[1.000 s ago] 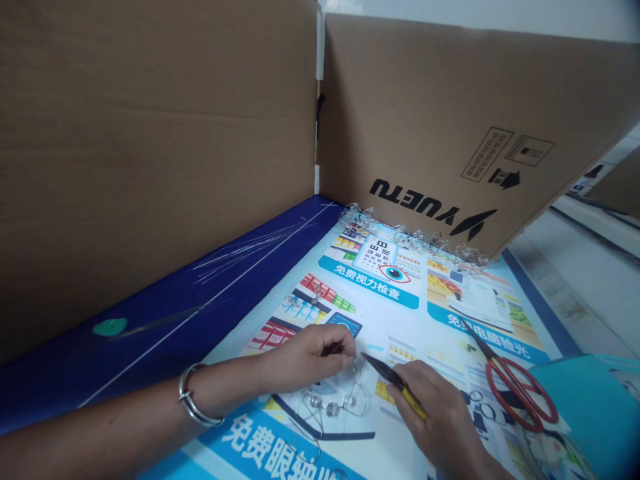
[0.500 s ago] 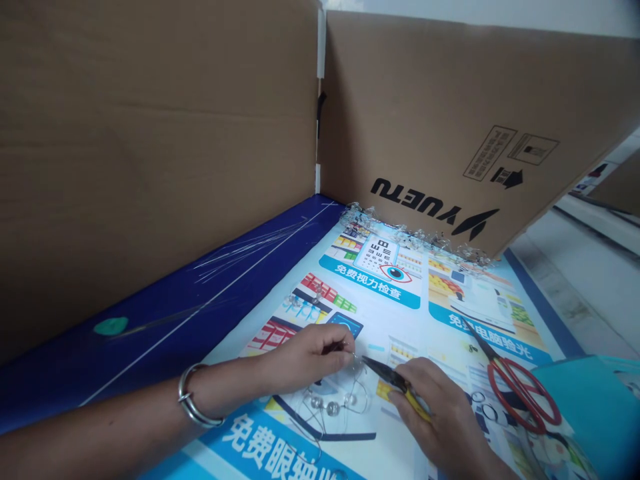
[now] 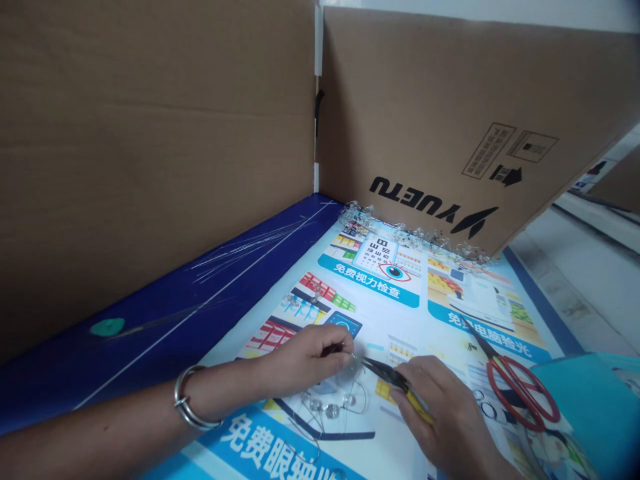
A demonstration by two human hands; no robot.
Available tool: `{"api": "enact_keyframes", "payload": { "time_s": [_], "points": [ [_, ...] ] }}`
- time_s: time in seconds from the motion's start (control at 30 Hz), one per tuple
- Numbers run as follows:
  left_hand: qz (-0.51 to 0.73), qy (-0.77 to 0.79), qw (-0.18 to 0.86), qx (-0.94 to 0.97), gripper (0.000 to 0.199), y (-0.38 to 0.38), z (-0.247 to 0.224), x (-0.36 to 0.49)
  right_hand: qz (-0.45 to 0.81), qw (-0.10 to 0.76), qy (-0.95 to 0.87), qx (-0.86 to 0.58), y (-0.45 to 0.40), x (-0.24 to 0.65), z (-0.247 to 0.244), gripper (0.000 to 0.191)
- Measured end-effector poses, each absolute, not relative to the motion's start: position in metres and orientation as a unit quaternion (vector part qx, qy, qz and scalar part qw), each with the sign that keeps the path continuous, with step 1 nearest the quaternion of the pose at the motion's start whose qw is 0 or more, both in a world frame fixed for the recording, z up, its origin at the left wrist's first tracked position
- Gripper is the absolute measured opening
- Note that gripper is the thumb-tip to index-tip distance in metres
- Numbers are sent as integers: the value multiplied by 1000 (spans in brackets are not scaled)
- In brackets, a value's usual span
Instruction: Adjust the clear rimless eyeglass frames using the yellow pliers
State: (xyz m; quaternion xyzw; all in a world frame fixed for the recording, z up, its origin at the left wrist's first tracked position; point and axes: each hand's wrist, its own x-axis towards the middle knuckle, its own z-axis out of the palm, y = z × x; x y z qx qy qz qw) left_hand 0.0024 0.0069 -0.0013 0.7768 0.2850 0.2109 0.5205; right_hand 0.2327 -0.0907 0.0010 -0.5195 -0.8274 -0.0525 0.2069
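My left hand (image 3: 317, 357) is closed in a pinch on a thin wire (image 3: 361, 385) strung with clear beads (image 3: 332, 411). The beaded wire hangs in loose loops below the fingers, over the printed sheet. In my right hand (image 3: 443, 400) is a pair of pliers (image 3: 393, 377) with yellow handles and dark pointed jaws. The pliers' tips point left, close to my left fingertips and the wire; I cannot tell whether they touch it. A silver bangle (image 3: 187, 400) circles my left wrist.
Red-handled scissors (image 3: 520, 383) lie at the right, beside a turquoise sheet (image 3: 585, 400). Tangled beaded wire pieces (image 3: 425, 237) line the base of the cardboard wall (image 3: 425, 100). Straight wires (image 3: 250, 247) and a teal piece (image 3: 107, 327) lie on the blue surface at left.
Both hands stay almost in place, with the left pinch and the hold on the pliers kept. The whole view shifts very slightly.
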Motion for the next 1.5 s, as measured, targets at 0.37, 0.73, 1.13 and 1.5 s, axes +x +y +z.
{"api": "enact_keyframes", "payload": {
  "time_s": [0.37, 0.73, 1.13, 1.5],
  "points": [
    [208, 285, 505, 787, 11, 5, 4, 4, -56, 177, -835, -518, -91, 229, 8, 18],
    [209, 274, 499, 795, 10, 5, 0, 3, -85, 179, -840, -505, -91, 232, 12, 20],
    [208, 275, 486, 803, 11, 5, 0, 3, -79, 156, -846, -504, -91, 230, 20, 18],
    [204, 268, 472, 815, 11, 5, -1, 4, -137, 178, -842, -491, -90, 222, 16, 18]
  ]
}}
